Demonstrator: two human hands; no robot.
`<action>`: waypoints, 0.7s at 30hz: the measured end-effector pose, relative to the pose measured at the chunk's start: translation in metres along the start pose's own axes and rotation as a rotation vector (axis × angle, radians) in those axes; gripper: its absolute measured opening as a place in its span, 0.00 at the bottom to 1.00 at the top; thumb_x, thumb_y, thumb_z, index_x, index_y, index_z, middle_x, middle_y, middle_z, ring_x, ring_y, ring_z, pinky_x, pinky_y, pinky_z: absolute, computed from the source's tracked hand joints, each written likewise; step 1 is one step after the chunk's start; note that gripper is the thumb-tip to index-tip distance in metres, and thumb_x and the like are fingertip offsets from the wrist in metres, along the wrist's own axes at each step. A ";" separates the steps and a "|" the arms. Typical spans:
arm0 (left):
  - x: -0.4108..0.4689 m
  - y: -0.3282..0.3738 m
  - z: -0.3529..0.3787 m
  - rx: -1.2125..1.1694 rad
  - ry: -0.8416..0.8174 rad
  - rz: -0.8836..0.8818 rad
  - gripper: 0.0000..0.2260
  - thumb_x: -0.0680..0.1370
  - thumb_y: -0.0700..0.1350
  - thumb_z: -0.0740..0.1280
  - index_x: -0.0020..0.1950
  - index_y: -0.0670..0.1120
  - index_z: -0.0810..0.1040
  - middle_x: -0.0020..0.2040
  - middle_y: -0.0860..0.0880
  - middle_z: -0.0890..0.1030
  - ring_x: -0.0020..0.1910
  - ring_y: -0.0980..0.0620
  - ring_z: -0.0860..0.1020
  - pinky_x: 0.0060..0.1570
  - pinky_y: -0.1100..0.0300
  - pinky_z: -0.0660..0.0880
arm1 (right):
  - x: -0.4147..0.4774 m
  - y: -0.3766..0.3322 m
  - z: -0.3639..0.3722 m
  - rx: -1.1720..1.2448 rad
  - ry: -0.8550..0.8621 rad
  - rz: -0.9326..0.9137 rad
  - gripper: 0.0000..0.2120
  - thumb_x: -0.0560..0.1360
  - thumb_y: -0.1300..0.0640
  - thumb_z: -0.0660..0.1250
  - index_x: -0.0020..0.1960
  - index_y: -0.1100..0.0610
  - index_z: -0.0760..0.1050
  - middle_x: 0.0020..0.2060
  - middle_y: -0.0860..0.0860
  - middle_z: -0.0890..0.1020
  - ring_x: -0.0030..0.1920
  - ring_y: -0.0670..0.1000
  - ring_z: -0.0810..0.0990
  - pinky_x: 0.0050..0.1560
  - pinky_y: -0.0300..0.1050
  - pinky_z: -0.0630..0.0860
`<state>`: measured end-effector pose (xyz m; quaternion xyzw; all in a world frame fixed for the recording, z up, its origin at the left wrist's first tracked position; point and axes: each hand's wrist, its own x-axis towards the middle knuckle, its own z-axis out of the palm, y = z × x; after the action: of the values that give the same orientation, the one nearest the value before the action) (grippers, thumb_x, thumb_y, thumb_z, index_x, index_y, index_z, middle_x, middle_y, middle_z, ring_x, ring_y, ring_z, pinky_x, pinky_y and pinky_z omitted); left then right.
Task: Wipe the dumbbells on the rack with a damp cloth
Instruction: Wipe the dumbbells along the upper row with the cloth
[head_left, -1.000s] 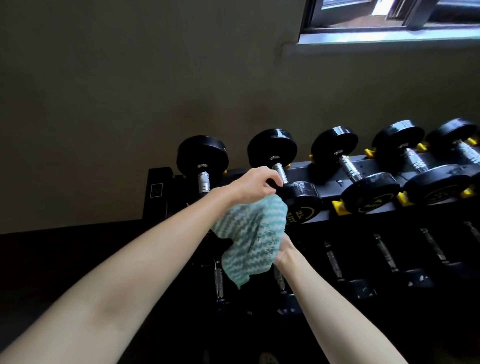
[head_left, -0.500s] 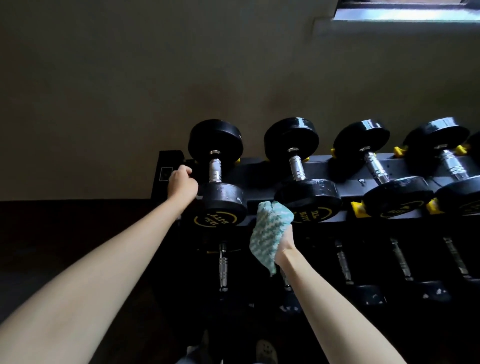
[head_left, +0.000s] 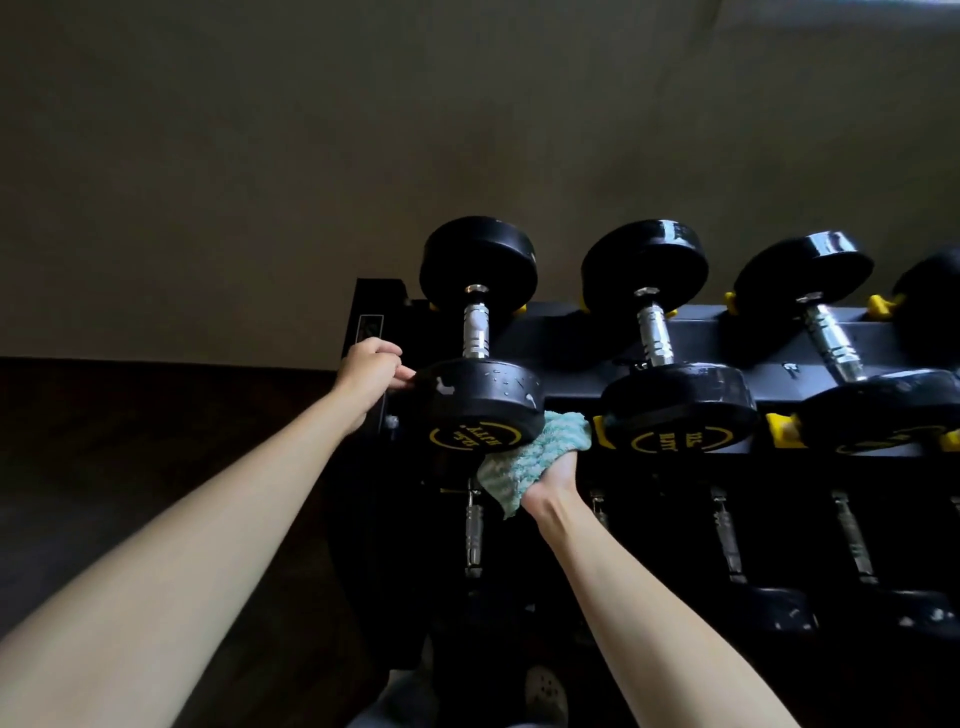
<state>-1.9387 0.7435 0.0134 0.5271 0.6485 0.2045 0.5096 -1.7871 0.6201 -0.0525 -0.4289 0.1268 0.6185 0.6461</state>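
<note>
Head cam feed from my end, here's what I've got. The left hand (head_left: 371, 371) is just left of centre frame, fingers curled, gripping the left edge of the near head of the leftmost black rubber dumbbell with a chrome handle (head_left: 475, 397). That dumbbell lies on the top tier of the black metal rack (head_left: 571, 332), far head up toward the wall and near head toward the camera, with yellow lettering on its face. The top of the near head has pale specks and wet-looking spots on it.

The right hand (head_left: 553, 480) is a bit below and right of centre, clenched round a bunched teal-and-white textured cloth (head_left: 530, 457). The cloth is pressed against the lower right side of that same near head, in the gap between it and the second black dumbbell (head_left: 675, 410) next along to the right. A flap of it hangs down below the hand.

A third black dumbbell (head_left: 857, 410) sits further right on the same tier, and another is cut off at the right edge. Yellow plastic cradles (head_left: 779, 428) show between the heads. Lower down it's really dark. There's a lower tier with more dumbbells, but I can mostly only make out their chrome handles (head_left: 474, 530). A plain beige wall (head_left: 260, 156) fills the upper half of the frame, there's dark floor (head_left: 130, 441) at left, and a light shoe (head_left: 545, 691) pokes in at the bottom edge.
</note>
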 end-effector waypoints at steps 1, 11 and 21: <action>0.001 0.000 -0.001 -0.014 -0.008 -0.002 0.13 0.78 0.34 0.53 0.58 0.40 0.72 0.38 0.45 0.79 0.36 0.52 0.77 0.56 0.55 0.73 | 0.000 0.000 0.000 0.021 -0.019 -0.020 0.23 0.80 0.44 0.48 0.31 0.52 0.67 0.25 0.48 0.75 0.27 0.47 0.73 0.33 0.40 0.69; -0.003 -0.001 -0.010 -0.105 -0.109 -0.002 0.14 0.79 0.34 0.51 0.61 0.40 0.70 0.39 0.44 0.80 0.39 0.50 0.78 0.54 0.55 0.74 | -0.013 -0.002 0.016 -0.243 0.195 -0.128 0.22 0.81 0.47 0.51 0.30 0.53 0.61 0.14 0.45 0.67 0.14 0.42 0.65 0.16 0.30 0.60; -0.007 -0.006 -0.017 -0.219 -0.194 -0.032 0.16 0.80 0.34 0.50 0.67 0.39 0.65 0.43 0.43 0.79 0.52 0.43 0.77 0.61 0.52 0.70 | -0.025 0.016 0.036 -0.683 0.190 -0.470 0.14 0.74 0.47 0.53 0.53 0.54 0.69 0.43 0.51 0.72 0.43 0.48 0.71 0.47 0.44 0.70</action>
<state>-1.9570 0.7395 0.0185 0.4753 0.5781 0.2141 0.6278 -1.8198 0.6263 -0.0200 -0.6906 -0.1274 0.4186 0.5758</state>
